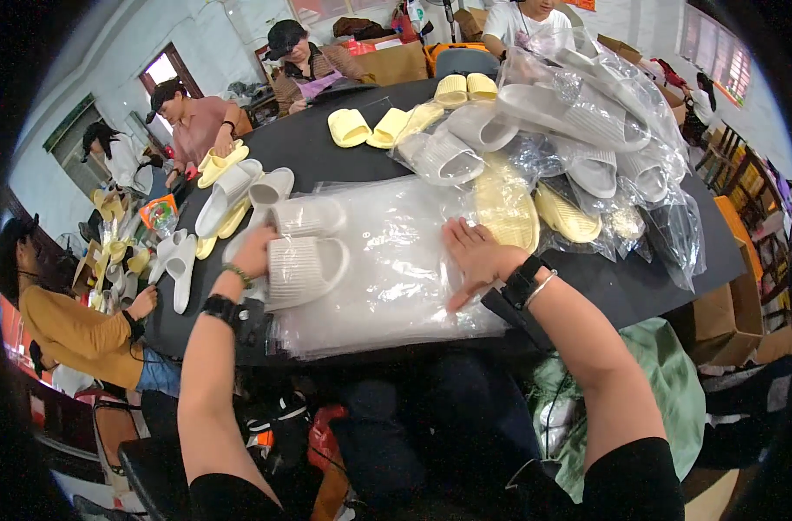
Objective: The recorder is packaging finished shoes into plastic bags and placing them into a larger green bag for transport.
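My left hand point(253, 253) is closed on a pair of light grey slide slippers at their left ends. The nearer grey slipper point(296, 271) has a ribbed strap, and the farther grey slipper point(305, 215) lies beside it. Both rest on the left part of a stack of clear plastic bags point(387, 304). Part of the left hand's grip is hidden behind the slippers. With fingers spread, my right hand point(481, 259) lies on the right side of the bag stack. A yellow slipper in clear plastic point(509, 213) is just beyond that hand.
Bagged grey and yellow slippers form a heap point(587, 113) at the right of the black table point(673, 295). Loose yellow slippers point(350, 128) lie at the far side, more grey slippers point(180, 269) at the left. Several people work around the table. A cardboard box point(730, 317) stands at right.
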Available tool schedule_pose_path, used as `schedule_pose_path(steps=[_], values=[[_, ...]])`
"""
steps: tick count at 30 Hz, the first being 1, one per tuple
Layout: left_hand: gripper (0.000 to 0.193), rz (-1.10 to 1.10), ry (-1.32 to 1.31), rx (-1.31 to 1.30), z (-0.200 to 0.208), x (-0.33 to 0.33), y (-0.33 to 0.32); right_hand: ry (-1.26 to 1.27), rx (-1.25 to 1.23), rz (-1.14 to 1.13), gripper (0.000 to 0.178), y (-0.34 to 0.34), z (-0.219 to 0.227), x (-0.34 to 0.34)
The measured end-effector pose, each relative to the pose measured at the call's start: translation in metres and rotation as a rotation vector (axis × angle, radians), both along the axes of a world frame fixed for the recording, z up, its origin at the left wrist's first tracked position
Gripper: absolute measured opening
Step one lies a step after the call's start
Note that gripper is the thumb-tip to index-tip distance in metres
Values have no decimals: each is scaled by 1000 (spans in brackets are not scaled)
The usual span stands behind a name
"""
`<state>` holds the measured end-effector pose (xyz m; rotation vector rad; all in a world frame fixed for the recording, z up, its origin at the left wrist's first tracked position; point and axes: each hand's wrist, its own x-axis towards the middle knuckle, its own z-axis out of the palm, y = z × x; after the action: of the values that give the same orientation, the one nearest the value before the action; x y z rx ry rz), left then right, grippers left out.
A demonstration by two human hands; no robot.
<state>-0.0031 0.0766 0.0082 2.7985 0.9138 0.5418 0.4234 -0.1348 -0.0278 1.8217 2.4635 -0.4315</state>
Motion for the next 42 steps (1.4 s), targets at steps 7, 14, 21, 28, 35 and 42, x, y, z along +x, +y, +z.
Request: schedule_pose_path(steps=[7,14,21,28,35,42], values=[[17,686,-76,292,118,-50,-69,-13,-3,-18,146,-7,9,-2],[16,366,-231,538,133,78,-124,-73,280,-72,129,-41,39,-29],[21,316,-55,43,12,184,-145,80,317,-119,119,-62,-4,-37],[23,396,19,-13,-17,160,-107,80,367,-152,106,-71,-11,-39],[16,562,105,51,50,72,-48,64,369,-156,111,-72,-23,-30],[46,1076,-120,684,164,-47,27,67,404,-125,110,-71,-19,-38]])
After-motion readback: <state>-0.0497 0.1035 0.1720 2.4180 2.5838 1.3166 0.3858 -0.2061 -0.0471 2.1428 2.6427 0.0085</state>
